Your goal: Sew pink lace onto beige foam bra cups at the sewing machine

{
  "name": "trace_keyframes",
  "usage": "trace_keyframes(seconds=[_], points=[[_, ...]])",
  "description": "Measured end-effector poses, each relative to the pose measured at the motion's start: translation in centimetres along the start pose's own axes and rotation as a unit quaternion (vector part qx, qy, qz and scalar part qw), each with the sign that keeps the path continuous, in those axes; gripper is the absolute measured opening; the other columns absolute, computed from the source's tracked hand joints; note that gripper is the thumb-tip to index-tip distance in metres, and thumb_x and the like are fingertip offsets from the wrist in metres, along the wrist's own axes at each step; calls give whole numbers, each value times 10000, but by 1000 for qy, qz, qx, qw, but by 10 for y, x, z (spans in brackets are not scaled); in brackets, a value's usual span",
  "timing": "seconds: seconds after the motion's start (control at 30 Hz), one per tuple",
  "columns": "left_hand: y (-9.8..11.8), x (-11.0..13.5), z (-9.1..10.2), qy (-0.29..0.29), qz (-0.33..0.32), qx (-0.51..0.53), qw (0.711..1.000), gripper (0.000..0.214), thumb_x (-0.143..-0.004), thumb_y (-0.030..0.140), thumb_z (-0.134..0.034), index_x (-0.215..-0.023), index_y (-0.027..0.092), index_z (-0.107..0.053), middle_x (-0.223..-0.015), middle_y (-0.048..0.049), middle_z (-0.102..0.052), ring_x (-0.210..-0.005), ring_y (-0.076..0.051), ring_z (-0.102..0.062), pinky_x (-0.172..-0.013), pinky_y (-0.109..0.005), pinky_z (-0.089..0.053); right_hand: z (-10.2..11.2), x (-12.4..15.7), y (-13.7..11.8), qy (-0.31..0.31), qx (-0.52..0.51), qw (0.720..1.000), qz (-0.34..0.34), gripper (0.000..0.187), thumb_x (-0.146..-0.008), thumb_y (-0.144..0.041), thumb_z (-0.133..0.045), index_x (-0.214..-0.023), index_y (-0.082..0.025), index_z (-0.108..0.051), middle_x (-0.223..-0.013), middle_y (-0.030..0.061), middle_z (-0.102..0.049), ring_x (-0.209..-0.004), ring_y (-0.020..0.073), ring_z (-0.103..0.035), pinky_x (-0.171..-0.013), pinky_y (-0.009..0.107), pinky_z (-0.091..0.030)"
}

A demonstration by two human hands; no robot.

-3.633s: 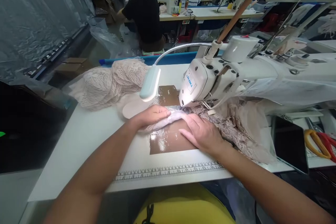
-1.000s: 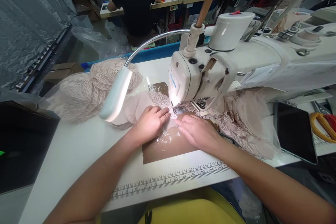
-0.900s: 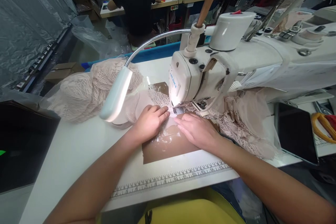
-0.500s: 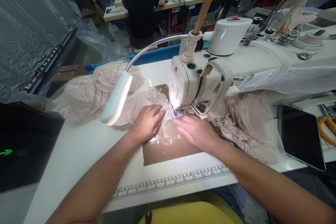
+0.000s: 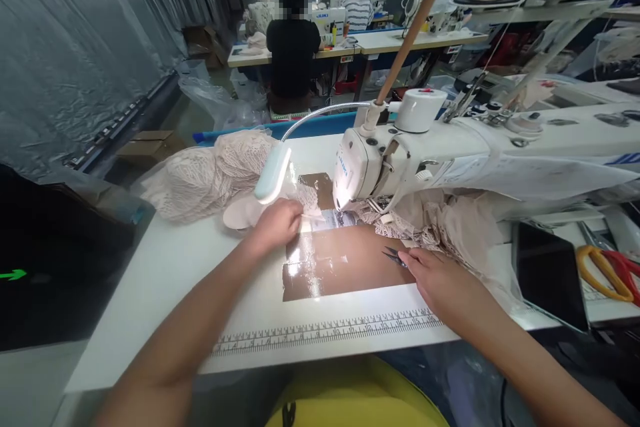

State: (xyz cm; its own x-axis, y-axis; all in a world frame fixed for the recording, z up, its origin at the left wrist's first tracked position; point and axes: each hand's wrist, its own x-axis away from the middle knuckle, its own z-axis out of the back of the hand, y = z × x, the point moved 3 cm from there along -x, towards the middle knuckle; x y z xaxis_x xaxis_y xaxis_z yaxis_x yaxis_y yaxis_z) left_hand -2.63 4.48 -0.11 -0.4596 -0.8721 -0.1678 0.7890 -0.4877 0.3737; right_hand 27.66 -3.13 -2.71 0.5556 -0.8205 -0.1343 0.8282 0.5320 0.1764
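My left hand (image 5: pixel 281 221) is pinched closed on the pale pink lace-and-mesh cloth (image 5: pixel 309 198), now shifted clear of the white metal sewing machine's (image 5: pixel 353 163) lit head, just right of that hand; my right hand (image 5: pixel 443 278), which a second ago pressed flat before the machine, has drawn back rightward and curls round small dark metal snips (image 5: pixel 395 256), blades slightly parted, pointing left above the shiny brown sheet (image 5: pixel 345 267) between my hands; I judge the stitching paused, with a cutting tool ready; whether any thread ties cloth to machine, I cannot tell.
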Motion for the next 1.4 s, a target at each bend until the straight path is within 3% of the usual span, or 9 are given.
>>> trace_keyframes(seconds=[0.1, 0.23, 0.33, 0.5, 0.63, 0.73, 0.9, 1.07, 1.4], points=[[26, 19, 15, -116, -61, 61, 989, 218, -826, 116, -492, -862, 200, -690, -988, -41, -701, -921, -182, -640, -800, -290, -510, 1, -6, -1, -5, 7, 1000, 5, 450, -763, 14, -415, -1147, -80, -630, -1039, 157, -672, -865, 249, -647, -715, 357, -530], [71, 51, 18, -284, -151, 208, 924, 276, -822, 166, -587, -1081, 225, -663, -1251, -55, -613, -1147, -183, -564, -952, -295, -471, 1, -12, 1, 24, -14, 999, -22, 366, -860, -70, -388, -1125, -69, -641, -988, 160, -687, -856, 268, -648, -733, 388, -510], [76, 57, 21, -226, -111, 262, 932, 347, -811, 229, -635, -1157, 217, -624, -1244, -70, -611, -1155, -188, -560, -1000, -317, -448, 2, -10, 5, 62, -62, 995, -37, 308, -918, -184, -397, -1034, -106, -671, -963, 140, -698, -869, 267, -647, -772, 395, -498], [34, 37, 21, -48, 46, 270, 961, 521, -759, 356, -698, -1239, 202, -564, -1339, -110, -531, -1233, -253, -495, -1031, -407, -416, 20, 1, 6, 130, -172, 976, -26, 276, -929, -245, -399, -1001, -173, -655, -976, 107, -710, -944, 262, -645, -811, 390, -500], [15, 24, 2, -88, 125, 302, 941, 751, -708, 375, -739, -1367, 170, -443, -1252, -149, -575, -1140, -272, -551, -928, -410, -464, 33, 6, -3, 158, -243, 957, -23, 264, -934, -253, -414, -1092, -195, -617, -957, 75, -729, -885, 221, -684, -785, 345, -521], [17, 21, -10, -102, 141, 365, 915, 603, -724, 340, -724, -1261, 134, -541, -1051, -115, -637, -949, -219, -607, -791, -330, -487, 32, -3, -12, 98, -312, 945, -34, 360, -952, -263, -369, -1273, -213, -524, -933, 36, -738, -826, 180, -698, -688, 292, -541], [26, 25, -15, -131, 172, 460, 861, 310, -733, 395, -714, -887, 131, -662, -813, -34, -623, -698, -130, -567, -602, -229, -440, 28, -38, -28, 26, -397, 917, -12, 404, -960, -360, -353, -1255, -205, -581, -1239, 70, -636, -1159, 227, -574, -933, 380, -487], [33, 31, -16, -158, 190, 530, 811, 324, -728, 407, -729, -885, 126, -692, -774, -37, -641, -685, -132, -572, -612, -237, -439, 25, -72, -33, -51, -501, 864, -17, 418, -936, -434, -414, -1234, -213, -608, -1261, 73, -622, -1174, 243, -560, -999, 442, -431], [34, 30, -26, -156, 166, 543, 808, 319, -715, 409, -733, -807, 105, -721, -692, -35, -614, -637, -133, -521, -572, -251, -398, 26, -98, -47, -105, -591, 799, 25, 273, -849, -364, -555, -1011, -168, -653, -885, 46, -653, -757, 159, -584, -686, 310, -483]])
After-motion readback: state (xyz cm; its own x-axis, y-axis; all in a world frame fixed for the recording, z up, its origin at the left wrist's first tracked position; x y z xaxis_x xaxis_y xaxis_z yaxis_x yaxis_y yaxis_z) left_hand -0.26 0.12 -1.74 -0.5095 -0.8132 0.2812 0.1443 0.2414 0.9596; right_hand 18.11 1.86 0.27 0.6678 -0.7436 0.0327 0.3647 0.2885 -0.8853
